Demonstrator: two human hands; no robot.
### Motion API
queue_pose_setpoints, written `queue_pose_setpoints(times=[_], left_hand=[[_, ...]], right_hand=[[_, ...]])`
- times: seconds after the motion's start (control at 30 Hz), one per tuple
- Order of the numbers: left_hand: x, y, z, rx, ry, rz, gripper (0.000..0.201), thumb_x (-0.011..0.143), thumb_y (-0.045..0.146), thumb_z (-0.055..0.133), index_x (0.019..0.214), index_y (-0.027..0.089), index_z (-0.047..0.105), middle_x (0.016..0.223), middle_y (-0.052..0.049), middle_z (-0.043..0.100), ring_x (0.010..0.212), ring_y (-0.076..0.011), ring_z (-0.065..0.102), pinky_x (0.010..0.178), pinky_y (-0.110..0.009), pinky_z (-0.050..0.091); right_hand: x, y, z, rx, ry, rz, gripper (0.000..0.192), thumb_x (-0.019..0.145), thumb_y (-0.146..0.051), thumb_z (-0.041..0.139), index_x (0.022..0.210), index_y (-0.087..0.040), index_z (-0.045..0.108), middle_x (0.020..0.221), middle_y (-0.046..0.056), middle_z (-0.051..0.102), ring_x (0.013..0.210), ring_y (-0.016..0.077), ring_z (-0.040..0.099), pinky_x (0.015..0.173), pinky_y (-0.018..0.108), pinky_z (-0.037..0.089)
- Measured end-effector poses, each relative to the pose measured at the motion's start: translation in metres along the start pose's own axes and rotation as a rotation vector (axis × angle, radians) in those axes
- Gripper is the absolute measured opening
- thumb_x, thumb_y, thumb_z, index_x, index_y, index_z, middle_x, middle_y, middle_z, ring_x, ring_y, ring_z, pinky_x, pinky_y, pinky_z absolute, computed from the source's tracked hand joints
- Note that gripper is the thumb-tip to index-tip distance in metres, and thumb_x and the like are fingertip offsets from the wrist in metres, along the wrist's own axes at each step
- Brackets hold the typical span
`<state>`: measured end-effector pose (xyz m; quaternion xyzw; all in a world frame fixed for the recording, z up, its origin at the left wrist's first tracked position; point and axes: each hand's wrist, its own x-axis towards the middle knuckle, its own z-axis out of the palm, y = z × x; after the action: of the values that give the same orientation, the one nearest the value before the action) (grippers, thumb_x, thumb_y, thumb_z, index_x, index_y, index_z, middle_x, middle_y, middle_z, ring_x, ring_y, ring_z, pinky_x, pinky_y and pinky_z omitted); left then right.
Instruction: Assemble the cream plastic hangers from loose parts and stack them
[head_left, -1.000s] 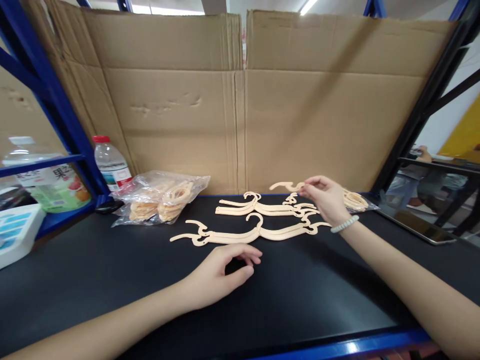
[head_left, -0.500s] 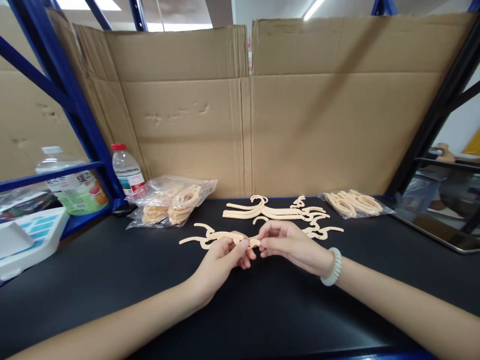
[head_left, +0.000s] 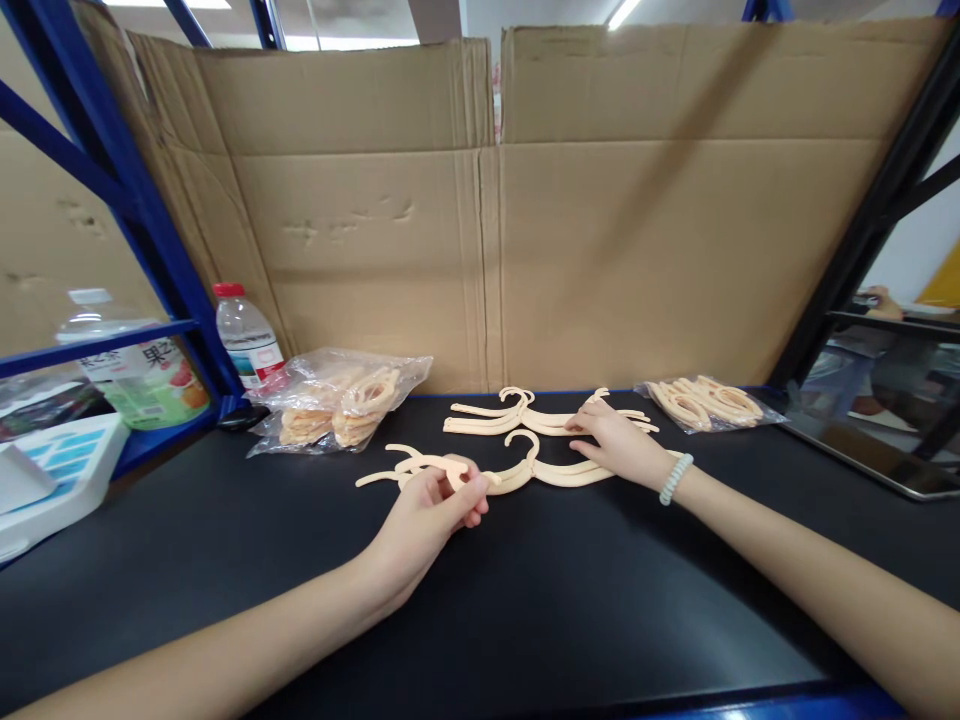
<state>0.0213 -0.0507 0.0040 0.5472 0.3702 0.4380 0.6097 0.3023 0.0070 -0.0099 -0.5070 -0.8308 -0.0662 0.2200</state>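
My left hand point(head_left: 442, 510) is closed on a cream hanger part point(head_left: 446, 464), pinched between thumb and fingers just above the table. Other loose hanger parts point(head_left: 379, 479) lie just behind that hand. An unfolded cream hanger point(head_left: 574, 474) with its hook pointing away lies right of my left hand. Behind it rest more hangers point(head_left: 484, 424), arms spread. My right hand point(head_left: 626, 440) reaches over the right side of these hangers, fingers apart and slightly bent. It covers most of the small pieces there, and whether its fingertips touch any I cannot tell.
A clear bag point(head_left: 349, 395) of cream hanger parts lies back left, a smaller bag point(head_left: 709, 402) back right. Bottles, one red-capped point(head_left: 247, 340), stand at the left by a blue frame point(head_left: 169, 240). Cardboard point(head_left: 675, 250) walls the back. A dark-screened tablet-like panel point(head_left: 877, 440) leans right.
My right hand has let go of the part held between both hands and moved right and away, over the hangers. My left hand keeps its hanger part and has shifted slightly left.
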Motion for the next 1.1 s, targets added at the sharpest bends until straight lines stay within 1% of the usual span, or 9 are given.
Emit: queue_pose_setpoints(times=[0.1, 0.27, 0.43, 0.53, 0.7, 0.83, 0.9, 1.0, 1.1], left_hand=[[0.0, 0.003, -0.002, -0.076, 0.064, 0.013, 0.025, 0.076, 0.034, 0.075, 0.086, 0.014, 0.065, 0.07, 0.003, 0.055, 0.062, -0.0059, 0.046, 0.063, -0.019, 0.042], [0.003, 0.006, -0.009, -0.173, 0.117, 0.057, 0.019, 0.075, 0.03, 0.076, 0.074, 0.014, 0.066, 0.079, 0.001, 0.056, 0.063, -0.0046, 0.044, 0.063, -0.016, 0.042], [0.008, 0.007, -0.013, -0.212, 0.125, 0.08, 0.017, 0.074, 0.029, 0.077, 0.077, 0.015, 0.067, 0.069, 0.003, 0.05, 0.063, -0.0051, 0.042, 0.061, -0.014, 0.042], [0.011, 0.008, -0.015, -0.25, 0.157, 0.095, 0.018, 0.071, 0.027, 0.079, 0.076, 0.014, 0.067, 0.07, 0.003, 0.051, 0.063, -0.0049, 0.043, 0.061, -0.013, 0.043], [0.017, 0.014, -0.023, -0.34, 0.24, 0.117, 0.026, 0.061, 0.024, 0.085, 0.076, 0.013, 0.068, 0.075, 0.001, 0.056, 0.065, -0.0051, 0.048, 0.063, -0.014, 0.046], [0.023, 0.023, -0.033, -0.354, 0.25, 0.151, 0.023, 0.062, 0.021, 0.084, 0.072, 0.012, 0.065, 0.068, 0.002, 0.053, 0.061, -0.0052, 0.047, 0.057, -0.013, 0.044], [0.025, 0.026, -0.037, -0.372, 0.266, 0.164, 0.022, 0.062, 0.019, 0.084, 0.069, 0.012, 0.064, 0.066, 0.002, 0.052, 0.06, -0.0052, 0.046, 0.055, -0.012, 0.043], [0.028, 0.026, -0.039, -0.398, 0.282, 0.14, 0.023, 0.059, 0.017, 0.084, 0.069, 0.012, 0.063, 0.065, 0.002, 0.052, 0.059, -0.0052, 0.045, 0.054, -0.012, 0.043], [0.028, 0.023, -0.036, -0.399, 0.261, 0.077, 0.024, 0.058, 0.017, 0.085, 0.071, 0.011, 0.065, 0.066, 0.002, 0.051, 0.057, -0.0044, 0.043, 0.052, -0.012, 0.042]], right_hand=[[0.002, 0.0, 0.006, -0.037, 0.013, 0.008, 0.011, 0.081, -0.016, 0.061, 0.091, -0.016, 0.063, 0.094, 0.011, 0.061, 0.094, 0.0264, 0.057, 0.085, 0.04, 0.048], [0.004, 0.006, 0.012, -0.08, 0.042, 0.025, 0.008, 0.081, -0.016, 0.061, 0.089, -0.017, 0.062, 0.09, 0.009, 0.061, 0.09, 0.025, 0.058, 0.082, 0.038, 0.048], [0.007, 0.007, 0.016, -0.131, 0.079, 0.052, 0.003, 0.082, -0.017, 0.06, 0.083, -0.018, 0.063, 0.085, 0.008, 0.062, 0.085, 0.0243, 0.058, 0.074, 0.036, 0.046], [0.01, 0.006, 0.018, -0.152, 0.094, 0.059, 0.004, 0.082, -0.018, 0.061, 0.079, -0.018, 0.063, 0.081, 0.007, 0.062, 0.083, 0.0243, 0.057, 0.072, 0.036, 0.044], [0.011, 0.003, 0.012, -0.146, 0.119, 0.034, 0.009, 0.083, -0.017, 0.058, 0.074, -0.019, 0.061, 0.082, 0.007, 0.061, 0.083, 0.0238, 0.055, 0.071, 0.035, 0.043], [0.008, 0.001, 0.005, -0.075, 0.137, 0.0, 0.011, 0.083, -0.012, 0.056, 0.075, -0.019, 0.06, 0.083, 0.006, 0.06, 0.084, 0.023, 0.055, 0.073, 0.036, 0.044], [0.007, 0.001, 0.005, -0.042, 0.128, -0.007, 0.007, 0.082, -0.013, 0.057, 0.08, -0.018, 0.06, 0.087, 0.007, 0.061, 0.085, 0.0234, 0.056, 0.076, 0.037, 0.045], [0.006, 0.001, 0.009, -0.013, 0.093, -0.017, 0.008, 0.081, -0.014, 0.06, 0.089, -0.017, 0.061, 0.091, 0.009, 0.063, 0.088, 0.0243, 0.057, 0.077, 0.038, 0.047], [0.007, 0.0, 0.011, -0.018, 0.065, -0.019, 0.006, 0.083, -0.015, 0.057, 0.08, -0.018, 0.061, 0.083, 0.007, 0.063, 0.082, 0.0236, 0.058, 0.073, 0.037, 0.047]])
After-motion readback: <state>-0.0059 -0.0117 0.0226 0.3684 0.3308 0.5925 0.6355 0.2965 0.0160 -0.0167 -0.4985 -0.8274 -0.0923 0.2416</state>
